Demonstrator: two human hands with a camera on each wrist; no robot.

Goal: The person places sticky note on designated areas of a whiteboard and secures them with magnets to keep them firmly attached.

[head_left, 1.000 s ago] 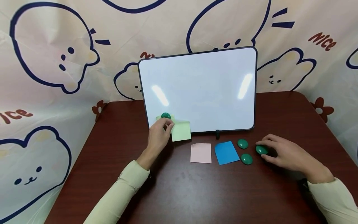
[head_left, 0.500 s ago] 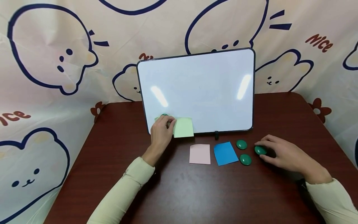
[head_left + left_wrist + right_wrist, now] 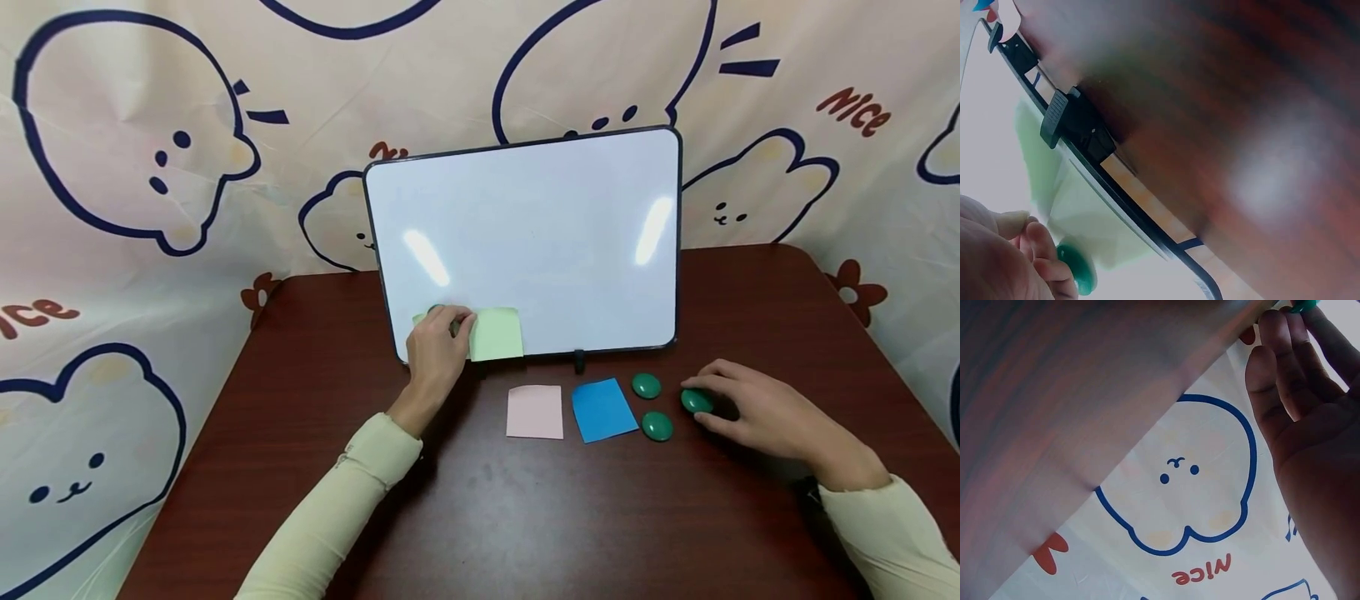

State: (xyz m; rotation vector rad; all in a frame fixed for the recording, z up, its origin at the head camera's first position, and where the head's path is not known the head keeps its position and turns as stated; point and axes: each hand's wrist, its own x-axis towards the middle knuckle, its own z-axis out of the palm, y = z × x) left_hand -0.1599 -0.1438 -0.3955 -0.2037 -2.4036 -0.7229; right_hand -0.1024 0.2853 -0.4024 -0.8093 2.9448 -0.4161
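Note:
My left hand (image 3: 435, 346) pinches a light green sticky note (image 3: 497, 333) by its left edge, against the lower left of the whiteboard (image 3: 555, 242). Left of it, a second green note (image 3: 1100, 215) lies on the board under a round green magnet (image 3: 1077, 269); in the head view the hand mostly hides both. On the table at the right, my right hand (image 3: 768, 417) holds another green magnet (image 3: 697, 401) between thumb and fingers. Two more green magnets, one upper (image 3: 646, 386) and one lower (image 3: 657, 426), lie just left of that hand.
A pink note (image 3: 535, 412) and a blue note (image 3: 604, 410) lie on the dark wooden table (image 3: 525, 508) before the board. Black clip feet (image 3: 1079, 125) hold the board's lower edge. A printed cloth (image 3: 315, 83) hangs behind and at the sides.
My left hand has raised the green note from hanging below the board's lower edge up onto its surface, slightly rightward. The right hand stays at its magnet.

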